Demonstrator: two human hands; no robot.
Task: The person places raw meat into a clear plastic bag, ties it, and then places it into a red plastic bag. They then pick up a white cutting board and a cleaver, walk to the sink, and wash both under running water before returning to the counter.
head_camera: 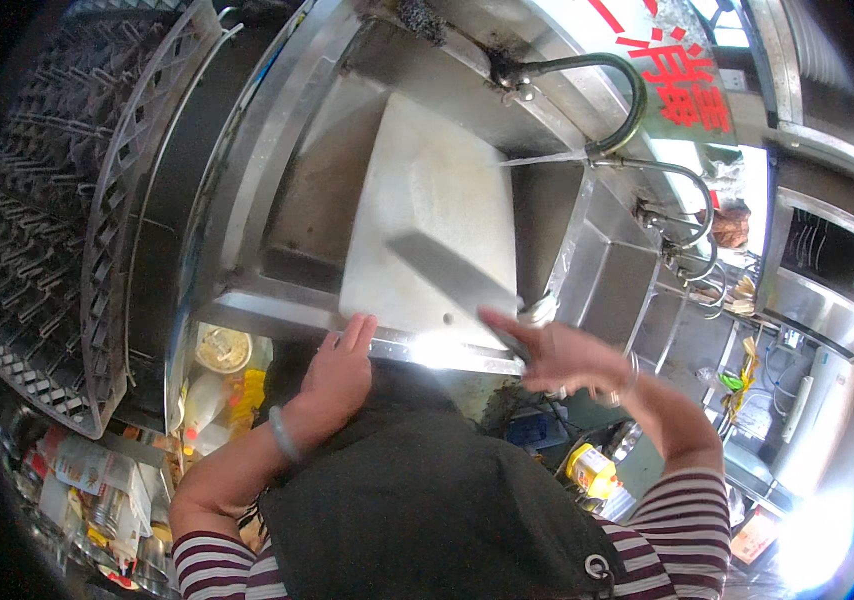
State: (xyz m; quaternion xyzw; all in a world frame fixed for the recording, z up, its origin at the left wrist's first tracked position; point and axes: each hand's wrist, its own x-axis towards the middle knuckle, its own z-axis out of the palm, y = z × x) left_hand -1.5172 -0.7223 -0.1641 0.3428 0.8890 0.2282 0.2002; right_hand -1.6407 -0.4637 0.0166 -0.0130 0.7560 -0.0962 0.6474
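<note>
A large white cutting board leans in a stainless steel sink, with its near end at the front rim. My right hand is closed around the handle of a wide-bladed knife. The blade, blurred, lies over the lower part of the board and points up and left. At the board's lower left corner, my left hand rests its fingertips on the edge. Water streams from a curved faucet onto the board's right edge.
A grey plastic dish rack stands at far left. More sink basins and curved faucets run along the right. Below the rim sit a round container at left and a yellow bottle at right. A dark scrubber lies behind the sink.
</note>
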